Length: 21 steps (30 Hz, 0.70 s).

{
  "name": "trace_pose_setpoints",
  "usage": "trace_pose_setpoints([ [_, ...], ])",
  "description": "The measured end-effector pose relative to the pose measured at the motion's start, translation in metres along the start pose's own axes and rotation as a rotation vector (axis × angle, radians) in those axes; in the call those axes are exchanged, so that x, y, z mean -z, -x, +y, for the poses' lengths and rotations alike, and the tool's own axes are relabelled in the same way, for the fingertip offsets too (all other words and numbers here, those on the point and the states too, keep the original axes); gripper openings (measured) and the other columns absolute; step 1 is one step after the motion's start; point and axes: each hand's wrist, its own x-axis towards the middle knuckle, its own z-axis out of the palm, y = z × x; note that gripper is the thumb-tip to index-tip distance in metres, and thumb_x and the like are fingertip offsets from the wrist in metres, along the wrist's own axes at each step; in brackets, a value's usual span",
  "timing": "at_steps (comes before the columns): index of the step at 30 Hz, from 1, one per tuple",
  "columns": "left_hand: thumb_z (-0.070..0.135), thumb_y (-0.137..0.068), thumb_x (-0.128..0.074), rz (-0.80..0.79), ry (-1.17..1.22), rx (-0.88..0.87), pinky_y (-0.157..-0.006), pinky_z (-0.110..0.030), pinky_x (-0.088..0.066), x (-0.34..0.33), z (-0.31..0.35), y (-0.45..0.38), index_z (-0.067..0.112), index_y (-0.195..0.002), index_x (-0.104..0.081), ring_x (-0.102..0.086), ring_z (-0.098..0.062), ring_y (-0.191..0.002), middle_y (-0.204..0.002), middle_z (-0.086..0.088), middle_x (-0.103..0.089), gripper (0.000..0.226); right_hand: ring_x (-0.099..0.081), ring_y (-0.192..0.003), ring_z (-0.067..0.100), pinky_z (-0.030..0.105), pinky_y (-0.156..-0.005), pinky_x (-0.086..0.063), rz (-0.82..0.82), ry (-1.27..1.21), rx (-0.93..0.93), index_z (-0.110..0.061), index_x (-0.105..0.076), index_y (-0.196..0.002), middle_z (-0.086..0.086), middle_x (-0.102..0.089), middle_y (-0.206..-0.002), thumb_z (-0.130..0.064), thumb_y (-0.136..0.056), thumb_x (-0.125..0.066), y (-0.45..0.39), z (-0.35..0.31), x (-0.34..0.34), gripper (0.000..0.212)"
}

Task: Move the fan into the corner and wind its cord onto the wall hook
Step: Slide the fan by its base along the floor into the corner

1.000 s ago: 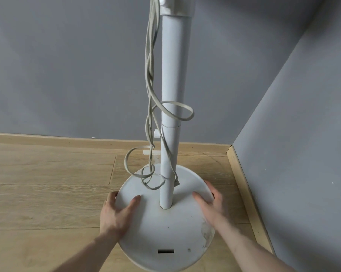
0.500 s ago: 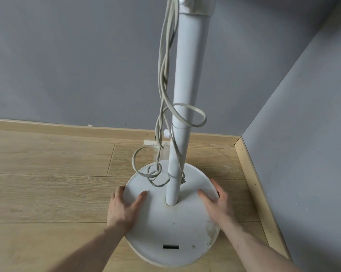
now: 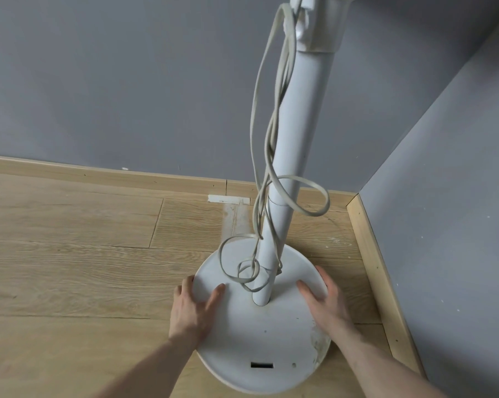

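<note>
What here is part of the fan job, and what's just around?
Job: fan base, pole, cord, left hand, right hand, both gripping the base rim.
Around: white tape strip, skirting, floor. No hook in view.

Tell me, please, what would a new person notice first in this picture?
First, the white fan pole rising from a round base near the room corner, with the left hand and right hand gripping the base's opposite edges. Next, the loose grey cord dangling down the pole, looping onto the base.
</note>
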Motion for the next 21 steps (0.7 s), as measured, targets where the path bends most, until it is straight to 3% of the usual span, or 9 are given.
trace_pose_setpoints([
  [2,0.061,-0.080,-0.072,0.005,-0.007,0.010,-0.101,-0.041,-0.039,-0.007,-0.004,0.000,0.018,-0.140,-0.045,-0.052,-0.032,-0.120,-0.116,0.000,-0.043,0.079,-0.063,-0.097,-0.010,0.019,-0.081,-0.048,-0.013,0.000,0.001,-0.036,-0.058,-0.132,-0.023,-0.069,-0.106,-0.047,-0.082,-0.076,0.001,0.000,0.002,0.054],
  [5,0.059,-0.081,-0.074,0.008,-0.017,0.011,-0.099,-0.040,-0.039,-0.012,-0.005,-0.001,0.019,-0.136,-0.047,-0.052,-0.031,-0.119,-0.114,0.000,-0.044,0.073,-0.060,-0.094,-0.012,0.012,-0.075,-0.043,-0.044,0.027,0.018,-0.047,-0.057,-0.107,-0.029,-0.065,-0.097,-0.039,-0.088,-0.073,0.000,-0.004,0.006,0.026],
  [9,0.072,-0.071,-0.072,-0.016,-0.074,0.014,-0.094,-0.040,-0.041,-0.013,-0.003,-0.003,0.021,-0.128,-0.049,-0.054,-0.031,-0.116,-0.110,-0.001,-0.047,0.081,-0.061,-0.091,-0.008,0.021,-0.080,-0.044,-0.067,0.020,0.026,-0.045,-0.054,-0.119,-0.024,-0.066,-0.102,-0.039,-0.090,-0.071,-0.004,-0.006,0.009,0.034],
  [11,0.071,-0.075,-0.070,-0.012,-0.143,0.010,-0.097,-0.041,-0.043,-0.013,-0.003,-0.004,0.020,-0.131,-0.048,-0.055,-0.032,-0.115,-0.111,0.000,-0.046,0.079,-0.058,-0.088,-0.013,0.020,-0.078,-0.044,-0.062,0.026,0.029,-0.045,-0.053,-0.118,-0.024,-0.065,-0.101,-0.039,-0.091,-0.070,-0.008,-0.004,0.010,0.033],
  [13,0.073,-0.077,-0.066,-0.004,-0.219,-0.009,-0.099,-0.042,-0.045,-0.012,-0.004,-0.006,0.022,-0.134,-0.047,-0.055,-0.032,-0.117,-0.116,-0.001,-0.045,0.079,-0.059,-0.089,-0.006,0.023,-0.083,-0.043,-0.050,0.028,0.010,-0.043,-0.053,-0.123,-0.021,-0.064,-0.101,-0.041,-0.091,-0.070,-0.011,-0.003,0.010,0.036],
  [16,0.072,-0.082,-0.061,0.009,-0.302,-0.097,-0.106,-0.046,-0.041,-0.017,-0.005,-0.008,0.027,-0.146,-0.038,-0.045,-0.031,-0.127,-0.130,-0.005,-0.043,0.082,-0.063,-0.109,0.011,0.030,-0.093,-0.049,-0.034,0.044,-0.021,-0.034,-0.053,-0.140,-0.009,-0.067,-0.121,-0.053,-0.085,-0.069,-0.017,-0.001,0.008,0.060],
  [21,0.061,-0.094,-0.051,0.014,-0.406,-0.170,-0.112,-0.043,-0.035,-0.028,-0.004,-0.008,0.020,-0.156,-0.028,-0.037,-0.030,-0.128,-0.146,-0.009,-0.037,0.078,-0.056,-0.129,0.022,0.042,-0.109,-0.046,0.004,0.096,-0.040,-0.026,-0.046,-0.149,0.003,-0.058,-0.141,-0.055,-0.084,-0.067,-0.023,0.000,0.002,0.074],
])
